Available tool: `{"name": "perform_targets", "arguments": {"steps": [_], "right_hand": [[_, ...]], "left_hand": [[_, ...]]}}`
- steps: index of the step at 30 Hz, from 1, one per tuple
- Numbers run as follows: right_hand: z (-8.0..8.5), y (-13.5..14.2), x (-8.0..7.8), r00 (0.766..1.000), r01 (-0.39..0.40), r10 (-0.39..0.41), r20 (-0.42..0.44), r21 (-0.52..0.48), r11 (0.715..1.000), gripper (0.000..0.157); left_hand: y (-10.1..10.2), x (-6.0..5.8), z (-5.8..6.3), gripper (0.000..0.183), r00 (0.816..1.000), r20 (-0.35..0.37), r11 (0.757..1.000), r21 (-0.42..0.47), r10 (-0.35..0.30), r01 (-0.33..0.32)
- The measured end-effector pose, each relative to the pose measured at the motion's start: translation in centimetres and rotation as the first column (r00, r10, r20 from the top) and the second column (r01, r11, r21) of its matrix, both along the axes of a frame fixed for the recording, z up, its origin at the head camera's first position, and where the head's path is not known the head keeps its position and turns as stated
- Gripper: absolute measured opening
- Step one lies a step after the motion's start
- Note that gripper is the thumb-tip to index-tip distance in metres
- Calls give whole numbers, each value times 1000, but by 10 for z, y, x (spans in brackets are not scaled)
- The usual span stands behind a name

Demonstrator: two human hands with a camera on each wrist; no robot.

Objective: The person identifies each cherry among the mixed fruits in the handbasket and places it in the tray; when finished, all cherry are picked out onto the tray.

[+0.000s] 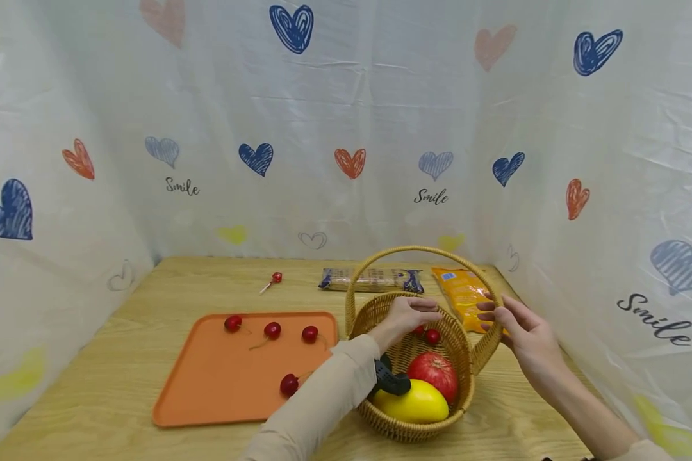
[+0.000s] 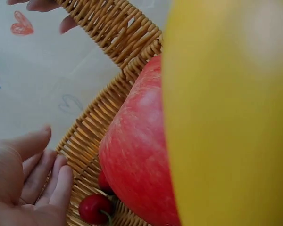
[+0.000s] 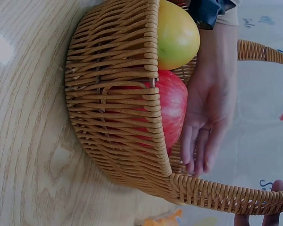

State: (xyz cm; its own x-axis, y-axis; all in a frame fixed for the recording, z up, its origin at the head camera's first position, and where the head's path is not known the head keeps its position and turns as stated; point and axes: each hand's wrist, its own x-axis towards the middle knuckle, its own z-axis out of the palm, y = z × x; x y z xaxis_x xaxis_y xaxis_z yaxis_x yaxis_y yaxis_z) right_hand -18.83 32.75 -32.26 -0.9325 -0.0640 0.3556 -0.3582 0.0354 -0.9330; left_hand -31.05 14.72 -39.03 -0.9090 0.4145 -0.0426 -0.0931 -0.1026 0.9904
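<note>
A wicker basket (image 1: 406,434) with a tall hooped handle (image 1: 418,249) stands on the table. My left hand (image 1: 411,315) hovers over its opening with loosely extended fingers and nothing in them. Inside the basket lie a yellow mango-like fruit (image 1: 418,403), a red apple-like fruit (image 1: 435,373) and small cherries (image 1: 432,337); the left wrist view shows one cherry (image 2: 95,208) near the left fingers. My right hand (image 1: 535,342) holds the right side of the handle, thumb in front and fingers behind.
Left of the basket, an orange tray (image 1: 207,390) bears several cherries (image 1: 272,330). A lollipop (image 1: 276,278) lies behind it. Farther back are a long clear-and-blue packet (image 1: 369,280) and an orange bag (image 1: 461,291). A heart-patterned curtain (image 1: 300,205) encloses the table.
</note>
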Motion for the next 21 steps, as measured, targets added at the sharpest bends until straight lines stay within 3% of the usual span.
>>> {"name": "perform_targets", "arguments": {"steps": [7, 11, 18, 21], "right_hand": [[0, -1, 0, 1000, 14, -14, 5, 8, 1000, 39], [0, -1, 0, 1000, 24, -24, 7, 15, 1000, 40], [1, -2, 1, 999, 45, -46, 17, 33, 998, 45], [1, -1, 1, 999, 43, -44, 14, 44, 998, 44]], "left_hand": [[0, -1, -8, 31, 998, -46, 993, -108, -45, 40], [2, 0, -13, 30, 994, -94, 975, -218, -62, 41], [4, 2, -16, 29, 988, -128, 950, -308, -89, 46], [3, 4, -16, 29, 978, -166, 929, -367, -123, 54]]}}
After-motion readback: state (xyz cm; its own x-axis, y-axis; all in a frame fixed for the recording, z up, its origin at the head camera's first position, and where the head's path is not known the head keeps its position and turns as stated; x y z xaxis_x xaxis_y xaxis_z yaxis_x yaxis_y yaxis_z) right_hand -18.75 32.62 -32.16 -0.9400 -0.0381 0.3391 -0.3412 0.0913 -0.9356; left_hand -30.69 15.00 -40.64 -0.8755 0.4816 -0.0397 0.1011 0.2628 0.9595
